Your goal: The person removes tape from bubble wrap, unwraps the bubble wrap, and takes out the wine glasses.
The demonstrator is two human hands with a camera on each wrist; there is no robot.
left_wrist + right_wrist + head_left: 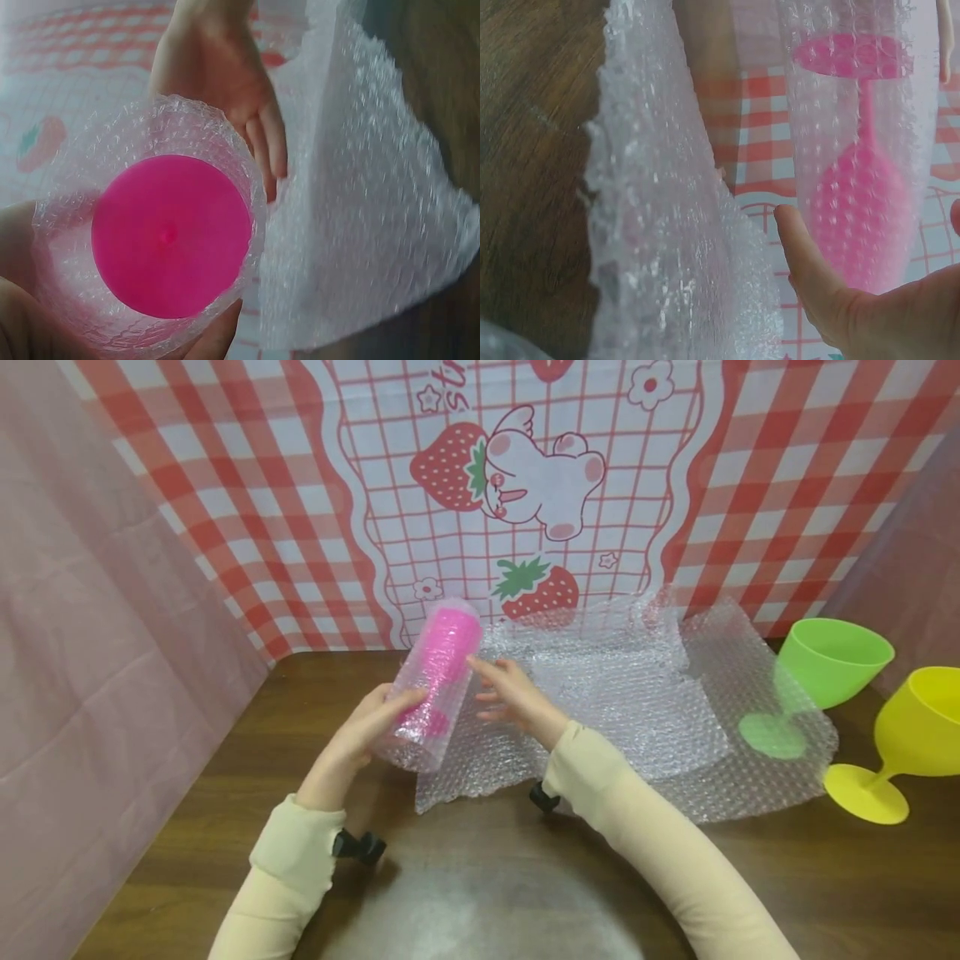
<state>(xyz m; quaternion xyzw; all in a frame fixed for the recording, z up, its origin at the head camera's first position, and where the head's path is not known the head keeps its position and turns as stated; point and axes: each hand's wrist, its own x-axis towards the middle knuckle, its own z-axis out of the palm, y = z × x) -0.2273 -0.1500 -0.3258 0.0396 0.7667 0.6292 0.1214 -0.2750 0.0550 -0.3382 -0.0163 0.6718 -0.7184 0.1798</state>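
Note:
A pink plastic goblet (450, 647) lies inside a tube of bubble wrap (415, 754), raised at a tilt above the table. My left hand (360, 727) grips this roll from the left, its thumb across the front. In the left wrist view the goblet's round base (171, 236) shows through the open end of the tube. My right hand (519, 697) is beside the roll with fingers extended, fingertips close to its right side; whether they touch it I cannot tell. In the right wrist view the goblet's stem (866, 112) and bowl show through the wrap.
Loose sheets of bubble wrap (622, 693) spread over the table (450, 877) to the right. A green goblet (828, 664) stands at the right, its foot under the wrap's edge. Nearer is a yellow goblet (918, 727). A checked strawberry cloth (555, 468) hangs behind.

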